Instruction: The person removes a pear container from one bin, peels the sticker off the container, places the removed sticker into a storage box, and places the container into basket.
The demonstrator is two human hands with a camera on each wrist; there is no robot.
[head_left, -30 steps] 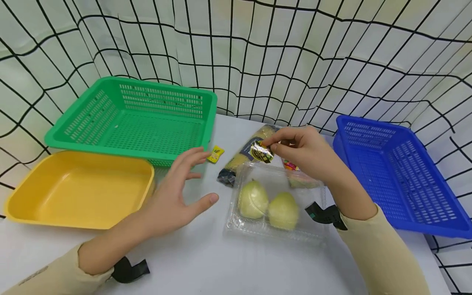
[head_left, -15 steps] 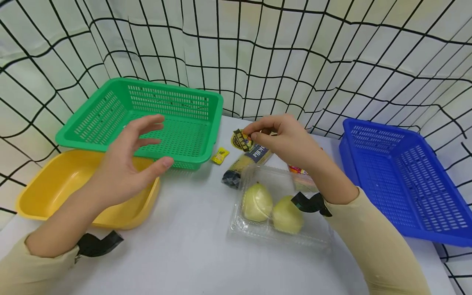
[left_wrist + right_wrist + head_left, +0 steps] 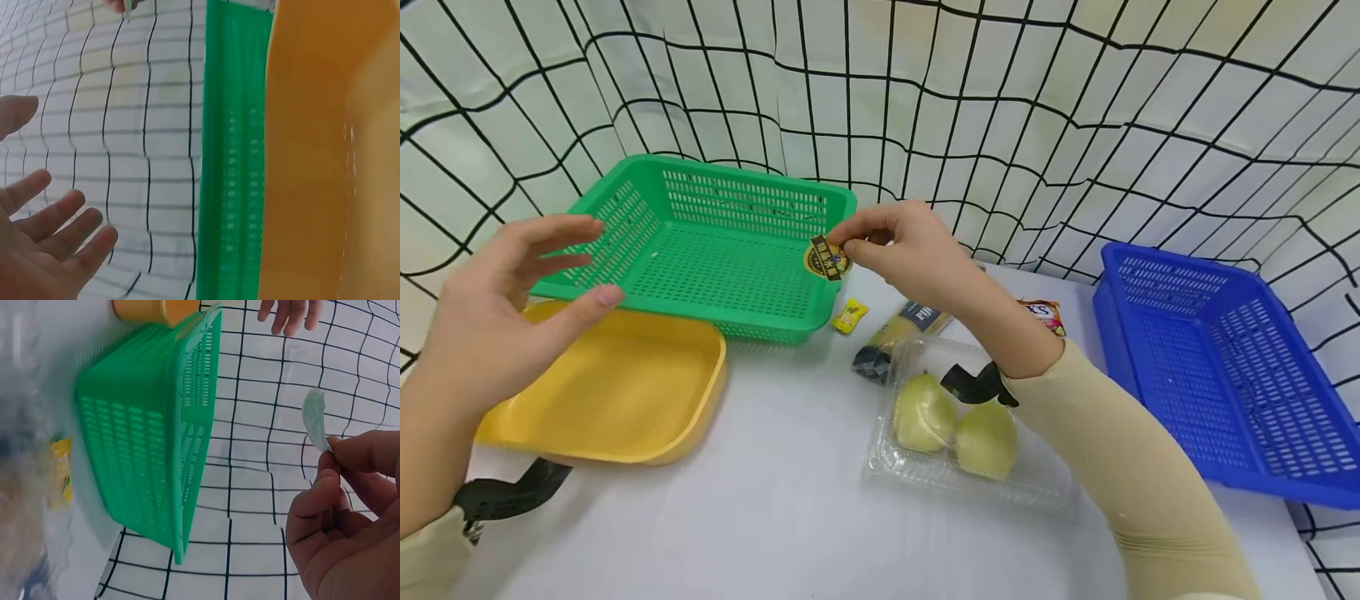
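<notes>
My right hand (image 3: pixel 904 250) pinches a round black-and-gold sticker (image 3: pixel 824 260) between thumb and forefinger, held over the right rim of the green basket (image 3: pixel 752 321). Its pale, curved back side shows in the right wrist view, where the sticker (image 3: pixel 314 419) stands up from the fingertips. My left hand (image 3: pixel 505 308) is in the air above the yellow bin (image 3: pixel 700 400), fingers spread and holding nothing. In the left wrist view the left hand (image 3: pixel 50 244) shows its loose fingers beside the green basket (image 3: pixel 228 187).
A small yellow candy packet (image 3: pixel 850 317) and a dark-ended bag of pasta (image 3: pixel 895 333) lie right of the green basket. A clear clamshell box (image 3: pixel 887 467) holds two pale green pears (image 3: pixel 925 417). A colourful snack packet (image 3: pixel 1043 314) and a blue basket (image 3: pixel 1195 367) stand right. Black netting (image 3: pixel 887 100) rises behind.
My right hand has carried the sticker left from above the pasta bag to the green basket's rim. My left hand has drawn back to the left, over the yellow bin.
</notes>
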